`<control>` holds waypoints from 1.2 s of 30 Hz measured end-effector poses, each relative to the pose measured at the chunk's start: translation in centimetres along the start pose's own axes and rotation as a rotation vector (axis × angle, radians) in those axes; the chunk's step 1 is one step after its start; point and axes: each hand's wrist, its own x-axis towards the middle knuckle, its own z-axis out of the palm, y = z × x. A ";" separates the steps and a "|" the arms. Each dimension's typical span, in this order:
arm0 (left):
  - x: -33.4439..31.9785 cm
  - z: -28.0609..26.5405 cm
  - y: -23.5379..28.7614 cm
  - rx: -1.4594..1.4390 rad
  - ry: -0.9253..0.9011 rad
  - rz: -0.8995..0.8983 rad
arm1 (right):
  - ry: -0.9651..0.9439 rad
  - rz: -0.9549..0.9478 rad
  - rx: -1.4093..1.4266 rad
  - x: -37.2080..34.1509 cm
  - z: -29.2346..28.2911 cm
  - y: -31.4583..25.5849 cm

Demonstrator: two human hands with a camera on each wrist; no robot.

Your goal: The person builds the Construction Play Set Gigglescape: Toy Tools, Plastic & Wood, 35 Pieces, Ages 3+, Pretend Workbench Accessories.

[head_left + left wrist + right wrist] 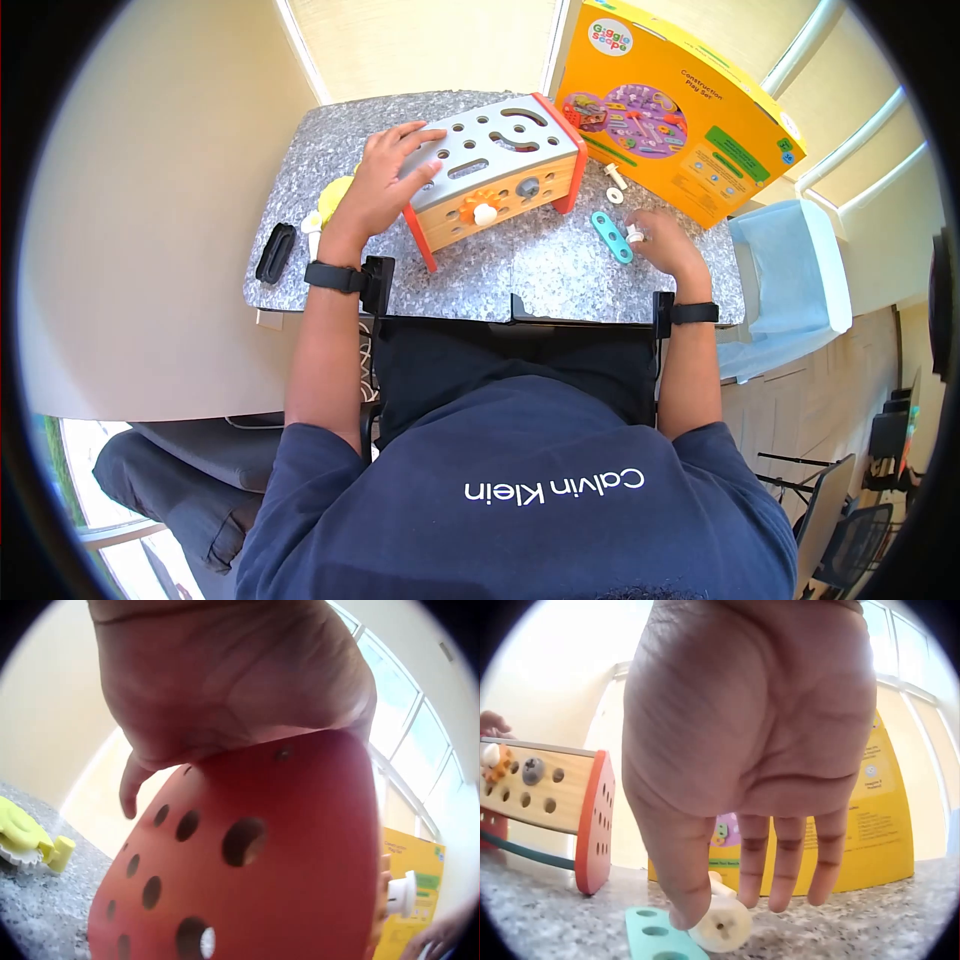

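A toy workbench [490, 165] with a grey perforated top, red end panels and a wooden front stands on the table. My left hand [385, 185] rests on the left end of its top, fingers spread. On its front are an orange gear [478, 207] with a white screw head and a grey screw [527, 187]. At the table's right, my right hand [672, 245] pinches a white toy screw [724, 927] by its cross-slotted head; its index finger is mostly hidden in the right wrist view. Just left of that hand lies a teal strip [611, 237] with holes.
The yellow play set box [680, 110] stands behind at the right. A cream bolt [616, 176] and a white ring [614, 195] lie before it. To the left are yellow pieces [22, 832] and a black oblong case [275, 252]. A blue-lined bin [790, 270] stands beside the table.
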 end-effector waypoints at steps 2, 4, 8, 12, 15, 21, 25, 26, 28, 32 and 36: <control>0.0 0.4 -0.3 -0.041 0.047 0.011 | -0.050 0.033 0.054 0.2 0.9 1.2; 0.0 0.7 -0.3 -0.082 0.093 0.024 | -0.018 0.032 0.170 0.4 1.8 1.6; -0.2 1.3 0.5 -0.080 0.174 0.066 | 0.004 -0.016 0.092 0.2 1.1 0.4; -0.6 1.4 1.8 -0.065 0.210 0.071 | 0.138 -0.021 0.194 -0.2 -2.6 -3.0; -1.5 -0.2 3.6 0.048 0.301 0.134 | 0.294 -0.118 0.217 -1.1 -6.1 -8.5; -2.7 -1.8 10.5 -0.381 0.166 0.069 | 0.539 -0.476 0.257 -1.4 -6.2 -17.0; -3.1 -0.8 12.1 -0.878 -0.083 -0.187 | 0.771 -0.762 0.124 -0.3 -3.5 -20.2; -3.1 -0.5 11.8 -0.967 -0.092 -0.217 | 0.816 -0.792 0.131 -0.2 -3.0 -20.8; -3.3 0.1 11.4 -1.055 -0.100 -0.247 | 0.886 -0.818 0.125 0.1 -2.1 -21.1; -3.7 -0.1 11.5 -1.252 -0.028 -0.268 | 0.923 -0.848 0.115 0.8 -1.3 -21.4; -3.9 -2.3 8.8 -1.005 0.059 -0.243 | 0.798 -0.811 0.168 1.1 -1.0 -21.3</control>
